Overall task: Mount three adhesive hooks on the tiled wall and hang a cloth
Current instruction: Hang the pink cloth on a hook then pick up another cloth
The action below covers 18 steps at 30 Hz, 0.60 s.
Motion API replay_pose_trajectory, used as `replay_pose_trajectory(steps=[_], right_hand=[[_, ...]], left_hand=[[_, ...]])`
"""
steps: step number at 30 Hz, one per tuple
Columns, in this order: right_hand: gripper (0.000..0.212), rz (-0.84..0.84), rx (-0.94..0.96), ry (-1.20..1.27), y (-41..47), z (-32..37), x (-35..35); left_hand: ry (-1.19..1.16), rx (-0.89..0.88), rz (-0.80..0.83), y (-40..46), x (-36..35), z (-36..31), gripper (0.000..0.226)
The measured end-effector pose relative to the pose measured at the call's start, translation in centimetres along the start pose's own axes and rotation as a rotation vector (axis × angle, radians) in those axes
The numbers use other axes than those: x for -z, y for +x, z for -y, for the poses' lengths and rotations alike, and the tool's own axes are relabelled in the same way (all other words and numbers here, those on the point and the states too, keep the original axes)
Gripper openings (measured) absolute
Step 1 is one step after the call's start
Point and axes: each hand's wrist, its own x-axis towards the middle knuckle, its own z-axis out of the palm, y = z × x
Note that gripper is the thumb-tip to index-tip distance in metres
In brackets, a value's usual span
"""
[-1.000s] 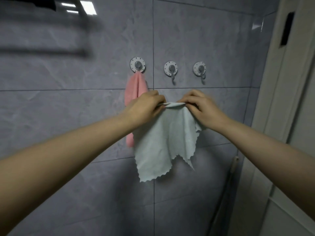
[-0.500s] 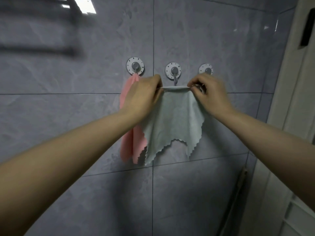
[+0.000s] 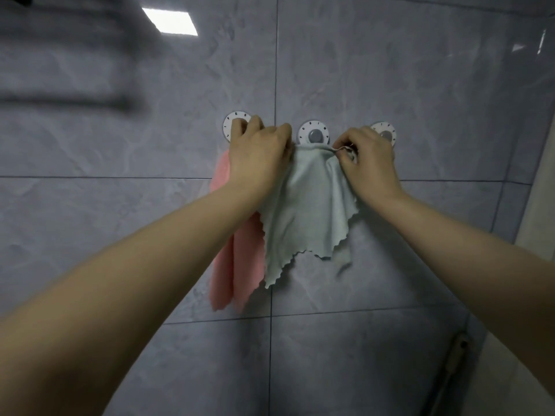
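At centre frame, against the grey tiled wall (image 3: 390,70), both hands stretch the top edge of a pale green cloth (image 3: 303,211) just below the middle hook (image 3: 313,132). Left hand (image 3: 258,157) grips the cloth's left end, fingers curled; right hand (image 3: 368,163) pinches its right end. Left hook (image 3: 232,123) and right hook (image 3: 386,132) are partly covered by the hands. A pink cloth (image 3: 237,262) hangs lower left of centre, partly behind the left forearm.
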Motion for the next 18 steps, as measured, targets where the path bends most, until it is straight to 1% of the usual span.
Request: replay_pose_trajectory(steps=[4,6,10,12,15,18], right_hand=[[0.009,0.026,0.010,0.027,-1.9,-0.3,-0.9],[0.010,0.034,0.022,0.043,-3.0,-0.3,-1.3],[0.023,0.079,-0.023,0.139,-5.5,-0.3,-1.5],[0.030,0.112,-0.040,0.150,-6.6,-0.2,-1.5],[0.038,0.182,-0.063,0.149,-8.1,-0.5,-1.3],[0.031,0.218,-0.054,0.157,-9.2,-0.9,-0.5]], left_hand=[[0.090,-0.094,0.048,-1.4,-0.8,-0.8,0.025],[0.076,-0.109,0.062,-2.2,-1.1,-1.3,0.027],[-0.005,-0.082,0.098,-3.8,-1.3,-2.2,0.023],[-0.031,-0.084,0.125,-4.7,-1.4,-2.6,0.024],[-0.028,-0.193,0.156,-6.1,-1.6,-2.6,0.025],[0.008,-0.292,0.162,-7.0,-1.4,-2.3,0.029]])
